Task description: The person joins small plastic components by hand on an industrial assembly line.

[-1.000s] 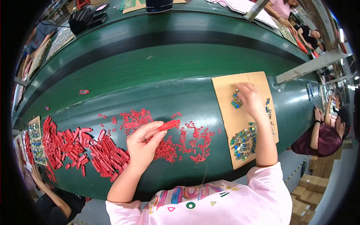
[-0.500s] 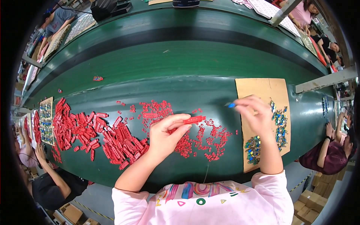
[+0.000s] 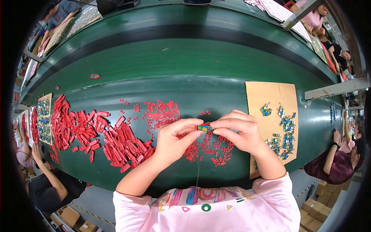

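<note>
In front of my chest, both hands meet over the work surface. My left hand [image 3: 177, 140] is closed in a pinch on a red plastic casing [image 3: 206, 124], mostly hidden behind fingers. A small blue, green and yellow part [image 3: 204, 128] lies against the casing, facing me. My right hand [image 3: 240, 131] pinches the right end of this part, thumb and forefinger together. Below and behind the hands spread many tiny red pieces [image 3: 162, 108]. To the right, a cardboard sheet [image 3: 266, 92] carries several clusters of small blue, green and yellow parts [image 3: 286, 124].
A heap of longer red casings [image 3: 124, 144] covers the left of the green work surface [image 3: 216, 92]. Farther left lies another loaded board [image 3: 45, 116]. A green belt [image 3: 185, 58] runs along the far side. Co-workers sit at both sides; a metal bar [image 3: 336, 87] juts in at right.
My right hand has come left from over the cardboard with the small part and joined my left hand at the red casing. The view has shifted slightly.
</note>
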Available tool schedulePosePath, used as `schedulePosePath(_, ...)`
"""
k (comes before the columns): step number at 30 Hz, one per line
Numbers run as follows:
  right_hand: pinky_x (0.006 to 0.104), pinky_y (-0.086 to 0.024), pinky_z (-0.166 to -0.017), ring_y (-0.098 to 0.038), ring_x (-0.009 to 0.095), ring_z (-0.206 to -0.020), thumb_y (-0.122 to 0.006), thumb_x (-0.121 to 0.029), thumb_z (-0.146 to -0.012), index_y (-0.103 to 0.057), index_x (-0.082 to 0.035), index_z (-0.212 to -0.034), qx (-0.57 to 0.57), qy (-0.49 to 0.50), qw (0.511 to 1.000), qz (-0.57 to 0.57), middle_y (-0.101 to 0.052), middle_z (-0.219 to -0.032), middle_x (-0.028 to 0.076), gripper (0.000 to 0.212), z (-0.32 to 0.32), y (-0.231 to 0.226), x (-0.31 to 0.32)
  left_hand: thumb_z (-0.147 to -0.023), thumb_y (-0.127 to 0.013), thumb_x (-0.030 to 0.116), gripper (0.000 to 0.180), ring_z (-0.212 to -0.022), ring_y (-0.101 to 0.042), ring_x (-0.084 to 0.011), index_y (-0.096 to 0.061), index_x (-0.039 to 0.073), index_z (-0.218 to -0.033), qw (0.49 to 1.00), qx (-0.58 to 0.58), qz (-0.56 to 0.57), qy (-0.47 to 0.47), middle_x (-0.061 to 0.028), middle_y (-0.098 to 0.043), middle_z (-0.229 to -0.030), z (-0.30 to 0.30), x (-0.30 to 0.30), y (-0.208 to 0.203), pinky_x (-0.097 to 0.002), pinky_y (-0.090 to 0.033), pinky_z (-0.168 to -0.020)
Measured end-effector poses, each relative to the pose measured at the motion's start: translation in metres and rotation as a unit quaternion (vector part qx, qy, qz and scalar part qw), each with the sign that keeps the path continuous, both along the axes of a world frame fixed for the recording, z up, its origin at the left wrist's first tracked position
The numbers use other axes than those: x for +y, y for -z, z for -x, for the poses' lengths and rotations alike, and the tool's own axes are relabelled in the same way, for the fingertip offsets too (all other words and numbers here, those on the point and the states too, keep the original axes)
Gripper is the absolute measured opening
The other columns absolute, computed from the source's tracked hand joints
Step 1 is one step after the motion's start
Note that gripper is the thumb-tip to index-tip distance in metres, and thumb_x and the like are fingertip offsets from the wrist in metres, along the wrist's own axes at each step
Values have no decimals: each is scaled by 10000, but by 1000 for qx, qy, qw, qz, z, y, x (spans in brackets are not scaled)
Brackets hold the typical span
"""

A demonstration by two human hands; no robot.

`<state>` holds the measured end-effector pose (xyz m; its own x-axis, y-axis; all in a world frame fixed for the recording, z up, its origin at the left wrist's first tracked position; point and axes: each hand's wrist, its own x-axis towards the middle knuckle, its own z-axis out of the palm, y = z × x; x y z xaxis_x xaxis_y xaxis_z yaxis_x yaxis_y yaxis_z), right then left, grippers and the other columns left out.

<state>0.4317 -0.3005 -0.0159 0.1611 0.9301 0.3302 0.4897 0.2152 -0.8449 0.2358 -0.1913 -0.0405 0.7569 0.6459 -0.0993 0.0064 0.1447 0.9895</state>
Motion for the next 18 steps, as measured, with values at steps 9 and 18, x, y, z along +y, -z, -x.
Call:
schedulePosePath(9,257,-475,-640,-577,144,-710,-774,-8,-763,-775,-70,-983,-146,19,988,-47,-689,-946,45,229,-5,3,0,-872,-660,-73,261,-875,-720,-165,-683,-18,-1126,991,-48,122,-16,-119,-739,-994,-4,-5,-4,-225,-569,-756)
schedulePosePath(18,240,-482,-585,-603,143,-677,-768,26,-762,-772,-30,-982,-73,19,997,-25,-723,-972,83,227,3,12,-2,-895,-603,-84,231,-844,-723,-201,-680,-29,-1106,982,-55,174,-51,-134,-734,-971,-5,-8,2,-253,-585,-778)
